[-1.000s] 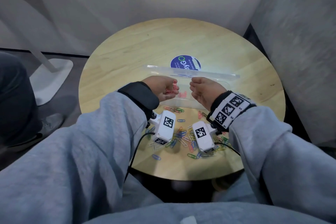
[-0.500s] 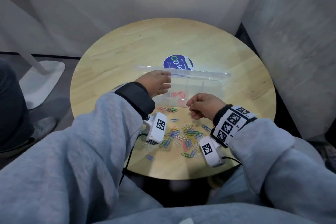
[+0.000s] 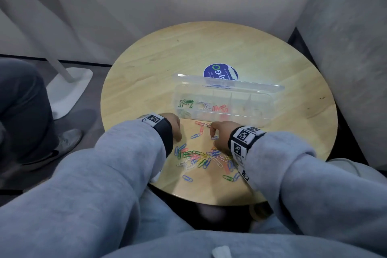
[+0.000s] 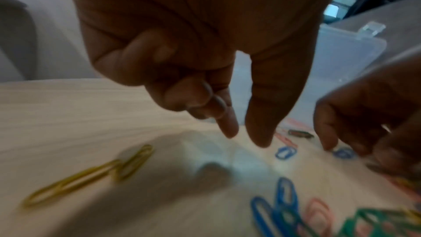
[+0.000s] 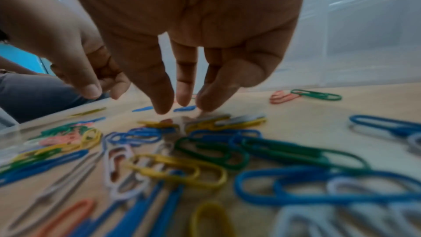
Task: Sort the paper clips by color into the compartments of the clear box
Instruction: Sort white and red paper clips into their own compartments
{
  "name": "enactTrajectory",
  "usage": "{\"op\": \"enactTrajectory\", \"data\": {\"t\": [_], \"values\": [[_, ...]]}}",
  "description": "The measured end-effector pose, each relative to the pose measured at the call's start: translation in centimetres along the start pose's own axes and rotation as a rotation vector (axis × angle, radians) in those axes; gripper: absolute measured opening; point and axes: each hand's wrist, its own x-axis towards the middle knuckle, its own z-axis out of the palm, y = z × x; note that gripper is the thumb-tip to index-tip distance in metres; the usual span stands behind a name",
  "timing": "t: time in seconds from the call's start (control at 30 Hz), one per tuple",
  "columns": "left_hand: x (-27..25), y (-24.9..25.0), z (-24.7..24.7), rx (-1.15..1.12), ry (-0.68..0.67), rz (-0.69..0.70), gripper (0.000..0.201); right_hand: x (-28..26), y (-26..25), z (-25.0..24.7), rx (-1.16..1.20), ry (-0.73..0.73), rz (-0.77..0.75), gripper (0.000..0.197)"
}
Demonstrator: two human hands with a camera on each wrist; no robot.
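Observation:
The clear box (image 3: 270,111) lies on the round wooden table (image 3: 146,81) with its lid standing open at the back. Green clips (image 3: 186,102), pale clips (image 3: 204,105) and red clips (image 3: 219,108) lie in separate compartments. A mixed pile of clips (image 3: 201,157) is spread in front of the box. My left hand (image 3: 176,130) hovers over the pile's left edge with index and thumb pointing down (image 4: 246,138), holding nothing. Two yellow clips (image 4: 91,174) lie to its left. My right hand (image 3: 212,132) reaches down with straight fingers (image 5: 182,109) to a blue clip (image 3: 214,137).
A round blue sticker (image 3: 221,72) is on the table behind the box. On the floor at the left are a white stand base (image 3: 69,88) and another person's shoe (image 3: 69,138). Pale walls close in behind and on the right.
The left hand let a red clip go into the box. Both hands then drew back from the box and came down over the loose pile.

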Motion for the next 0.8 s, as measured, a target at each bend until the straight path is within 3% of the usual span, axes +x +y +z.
{"op": "enactTrajectory", "data": {"t": [0.17,0.3,0.43,0.6,0.7,0.8], "values": [[0.2,0.9,1.1,0.150,-0.082,-0.023,0.035,1.3,0.0,0.6,-0.089,-0.035,-0.016,0.005],[0.9,1.2,1.9,0.193,-0.078,-0.033,0.034,1.4,0.8,0.9,-0.056,-0.007,-0.009,0.017],[1.1,1.5,2.5,0.180,-0.070,-0.046,0.033,0.7,1.8,0.8,0.080,0.091,0.012,0.008],[1.0,1.6,2.7,0.151,-0.058,-0.026,0.036,0.6,1.6,0.0,-0.040,0.013,-0.006,0.019],[0.7,1.1,2.5,0.114,-0.039,-0.026,0.030,0.8,1.1,0.1,-0.116,-0.016,-0.009,0.015],[0.1,0.4,1.7,-0.052,-0.008,-0.025,0.009,1.0,0.9,0.3,-0.151,-0.023,0.014,0.024]]}}
